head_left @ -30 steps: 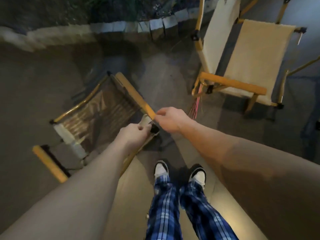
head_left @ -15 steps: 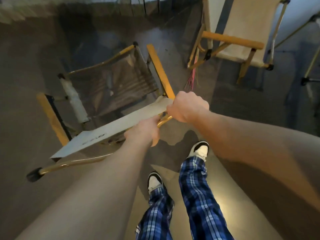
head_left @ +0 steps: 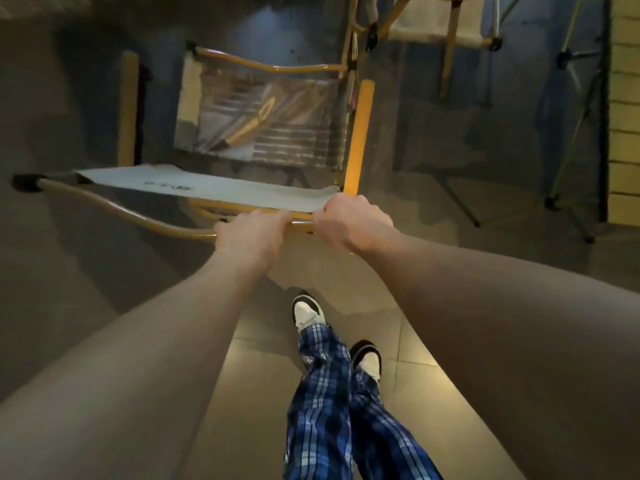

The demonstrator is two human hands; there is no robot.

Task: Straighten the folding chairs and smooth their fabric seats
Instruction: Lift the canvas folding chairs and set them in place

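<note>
A folding chair (head_left: 356,133) with a yellow frame stands right in front of me, seen from behind and above. Its pale fabric back strip (head_left: 194,188) runs across the top rail, and its fabric seat (head_left: 263,123) lies below in shadow. My left hand (head_left: 252,233) grips the top rail near the middle. My right hand (head_left: 349,223) is closed on the right end of the same rail, at the edge of the back strip. A second folding chair (head_left: 436,26) with a cream seat stands at the top right, partly cut off by the frame edge.
My feet in black-and-white shoes (head_left: 308,313) stand on the tiled floor just behind the chair. Thin dark stand legs (head_left: 561,202) spread on the floor at the right, beside a slatted wall (head_left: 623,109). The two chairs nearly touch at the near chair's far right corner.
The near chair has been swung round and squared up so its back rail runs level across my view. Both hands stayed on its top rail, and my feet stepped.
</note>
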